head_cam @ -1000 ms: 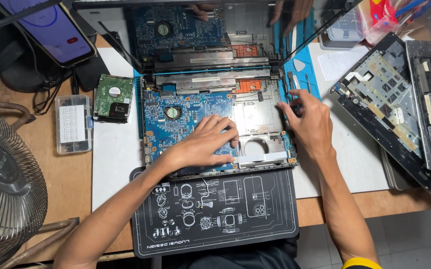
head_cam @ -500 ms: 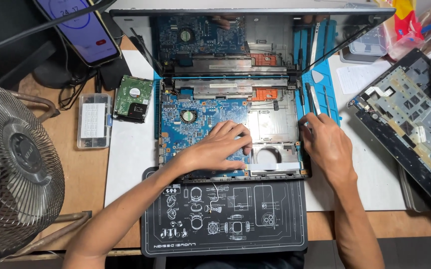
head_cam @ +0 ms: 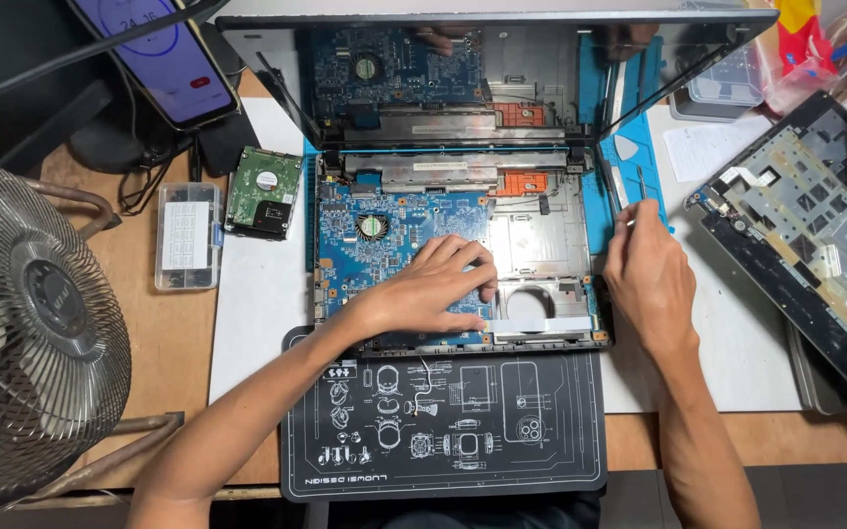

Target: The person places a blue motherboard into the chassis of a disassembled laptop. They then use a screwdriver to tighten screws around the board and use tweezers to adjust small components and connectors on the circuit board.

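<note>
An opened laptop base point(head_cam: 541, 245) lies on the desk with its blue motherboard point(head_cam: 384, 211) bare and its screen point(head_cam: 462, 78) tilted up behind. My left hand point(head_cam: 433, 289) rests flat on the lower part of the board, with its fingertips at the edge of the silver frame. My right hand point(head_cam: 649, 279) hovers just off the base's right edge, over a blue tool mat point(head_cam: 639, 157). Its fingers are pinched on a thin tool whose pale tip point(head_cam: 629, 223) pokes out above them.
A black printed work mat point(head_cam: 443, 431) lies in front of the laptop. A hard drive point(head_cam: 263, 192), a clear parts box point(head_cam: 188, 235) and a phone point(head_cam: 164, 59) sit at the left, beside a desk fan point(head_cam: 31, 323). Removed laptop covers point(head_cam: 805, 225) lie at the right.
My right hand has drawn away from the base's right side to the blue tool mat. My left hand stays on the motherboard. The view has shifted slightly.
</note>
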